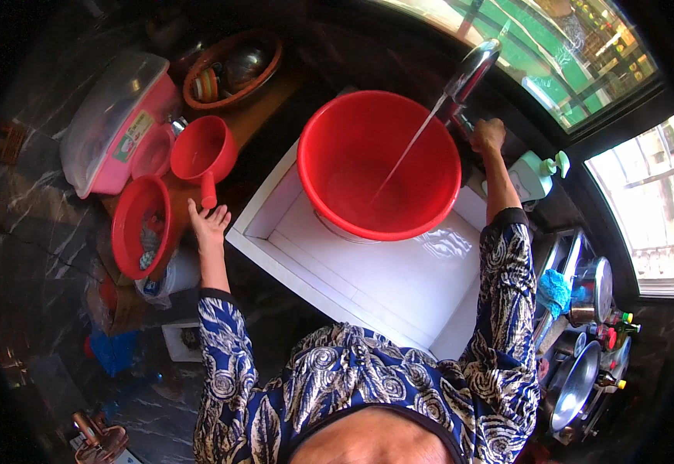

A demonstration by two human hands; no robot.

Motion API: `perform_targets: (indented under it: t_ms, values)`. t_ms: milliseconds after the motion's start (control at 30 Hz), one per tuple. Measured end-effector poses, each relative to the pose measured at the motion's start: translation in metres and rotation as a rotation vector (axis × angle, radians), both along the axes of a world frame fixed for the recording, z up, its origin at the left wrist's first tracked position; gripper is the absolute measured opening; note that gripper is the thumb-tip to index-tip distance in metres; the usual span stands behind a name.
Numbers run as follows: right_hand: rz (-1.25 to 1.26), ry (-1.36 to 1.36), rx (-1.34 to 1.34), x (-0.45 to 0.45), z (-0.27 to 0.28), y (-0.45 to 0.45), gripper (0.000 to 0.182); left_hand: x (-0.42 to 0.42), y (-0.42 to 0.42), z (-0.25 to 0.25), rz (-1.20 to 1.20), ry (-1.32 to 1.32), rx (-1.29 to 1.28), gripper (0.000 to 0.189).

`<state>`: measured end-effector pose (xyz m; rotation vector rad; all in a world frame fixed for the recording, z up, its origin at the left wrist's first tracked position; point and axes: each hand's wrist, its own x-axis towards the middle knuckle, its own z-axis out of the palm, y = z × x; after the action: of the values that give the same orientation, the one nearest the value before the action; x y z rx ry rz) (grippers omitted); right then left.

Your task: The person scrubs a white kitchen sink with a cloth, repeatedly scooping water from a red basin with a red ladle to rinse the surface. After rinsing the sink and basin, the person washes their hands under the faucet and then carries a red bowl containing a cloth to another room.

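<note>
A red plastic basin (337, 203) stands in the white sink (337, 278), with a thin stream of water falling into it from the chrome faucet (465, 72). My right hand (489, 136) is curled at the faucet's handle, its fingers partly hidden. On the left, my left hand (209, 223) is spread with the palm turned up and holds nothing. Its fingertips are close below the handle of a red plastic dipper (204, 148); whether they touch is hard to tell. Some water shows at the bottom of the basin.
Left of the sink are a smaller red basin (125, 226), a pink lidded box (117, 127) and a brown oval basket (232, 58). A green pump bottle (531, 177) stands beside the faucet. Metal pots (595, 290) and several bottles crowd the right side, under the windows.
</note>
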<state>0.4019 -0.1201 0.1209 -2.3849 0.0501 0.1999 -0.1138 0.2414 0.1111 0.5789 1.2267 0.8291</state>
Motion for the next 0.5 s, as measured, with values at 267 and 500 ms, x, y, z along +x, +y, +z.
perform_targets:
  t_ms: [267,500]
  values:
    - [0.01,0.047,0.044,0.019,-0.021,-0.006,0.031,0.028,-0.062,-0.008,-0.121,0.281,0.18,0.067]
    - [0.01,0.115,0.086,0.002,0.003,0.0,0.031,0.084,-0.103,0.014,-0.399,0.279,0.25,0.072]
